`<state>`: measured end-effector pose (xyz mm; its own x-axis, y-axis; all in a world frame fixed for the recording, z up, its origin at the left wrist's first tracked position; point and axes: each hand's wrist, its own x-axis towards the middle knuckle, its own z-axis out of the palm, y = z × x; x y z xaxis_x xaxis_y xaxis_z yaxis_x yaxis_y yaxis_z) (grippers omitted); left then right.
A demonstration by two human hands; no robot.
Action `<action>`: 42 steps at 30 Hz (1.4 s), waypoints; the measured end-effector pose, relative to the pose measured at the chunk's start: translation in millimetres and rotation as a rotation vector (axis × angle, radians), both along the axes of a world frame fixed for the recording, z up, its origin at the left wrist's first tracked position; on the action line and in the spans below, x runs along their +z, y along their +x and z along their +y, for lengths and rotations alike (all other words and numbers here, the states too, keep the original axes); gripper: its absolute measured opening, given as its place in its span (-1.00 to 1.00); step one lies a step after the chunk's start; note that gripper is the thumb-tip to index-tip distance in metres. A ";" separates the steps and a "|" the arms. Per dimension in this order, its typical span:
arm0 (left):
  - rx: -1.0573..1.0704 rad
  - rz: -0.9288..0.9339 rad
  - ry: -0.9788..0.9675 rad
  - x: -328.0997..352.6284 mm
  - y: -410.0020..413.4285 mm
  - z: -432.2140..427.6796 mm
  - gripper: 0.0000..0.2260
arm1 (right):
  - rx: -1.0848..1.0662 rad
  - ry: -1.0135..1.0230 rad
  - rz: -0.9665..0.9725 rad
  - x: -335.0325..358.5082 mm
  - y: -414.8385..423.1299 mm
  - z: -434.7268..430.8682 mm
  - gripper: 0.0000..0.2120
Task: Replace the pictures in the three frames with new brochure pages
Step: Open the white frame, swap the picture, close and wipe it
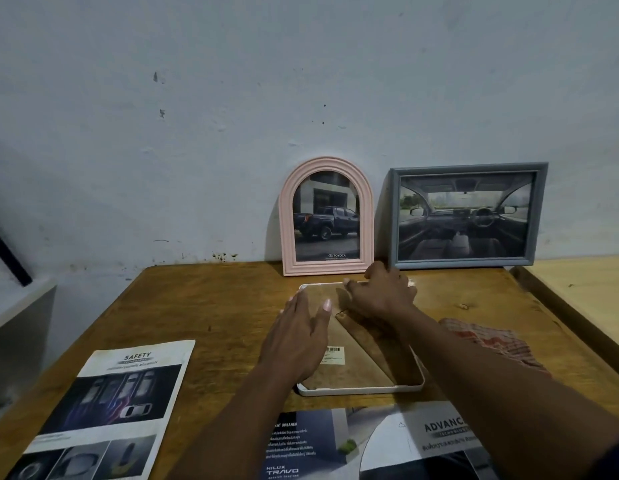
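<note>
A white-rimmed frame point(360, 390) lies face down at picture centre on the worn wooden desk point(214, 306), brown fibreboard back up. The left hand point(294, 344) presses it, fingers straight, grip slack. The right hand point(381, 294) curls at its upper edge; I cannot tell its grip.

The pink frame point(288, 220) and grey frame point(460, 262) block the table's point(214, 306) rear.

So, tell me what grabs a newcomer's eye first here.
At the centre of the table, the left hand lies flat on the back of a face-down white frame, the right hand at its far edge. Behind, a pink arched frame and a grey frame stand against the wall.
</note>
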<state>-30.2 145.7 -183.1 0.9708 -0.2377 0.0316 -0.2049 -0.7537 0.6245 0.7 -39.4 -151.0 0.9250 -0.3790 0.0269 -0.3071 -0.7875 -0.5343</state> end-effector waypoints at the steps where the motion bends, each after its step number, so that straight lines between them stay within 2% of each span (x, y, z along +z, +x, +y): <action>1: 0.000 -0.013 -0.011 -1.7 1.5 0.4 -0.12 | -0.033 0.079 -0.018 -0.5 3.4 -2.6 -0.46; 5: 0.014 -0.030 -0.038 -5.9 4.8 1.5 -0.07 | -0.126 0.309 -0.109 -3.0 11.6 -7.8 -0.67; 8: 0.022 -0.033 -0.041 -5.8 3.3 1.3 -0.08 | -0.165 0.360 -0.193 -1.3 10.9 -6.7 -0.76; 13: 0.026 -0.031 -0.063 -1.8 0.8 1.9 -0.09 | -0.110 0.491 -0.337 3.3 5.8 -12.5 -0.84; 21: 0.028 -0.088 -0.139 0.7 -4.5 2.7 -0.24 | -0.076 0.320 -0.465 2.7 -1.4 -8.1 -0.89; 29: 0.018 -0.124 -0.187 -4.8 2.0 4.8 -0.22 | -0.131 0.759 -0.378 17.8 -0.8 -21.6 -0.82; 34: 0.059 -0.161 -0.184 -1.8 2.1 4.5 -0.17 | -0.118 1.082 -0.227 29.2 -3.4 -21.9 -0.76; 36: 0.064 -0.180 -0.185 -0.8 2.3 3.8 -0.23 | -0.108 1.099 -0.211 30.8 -4.4 -19.0 -0.78; 39: 0.069 -0.202 -0.195 2.5 1.5 5.2 -0.29 | -0.076 0.979 -0.249 30.9 -9.8 -14.7 -0.78; 42: 0.090 -0.228 -0.199 4.5 1.1 9.0 -0.35 | 0.100 0.907 -0.146 36.7 -25.3 -13.0 -0.61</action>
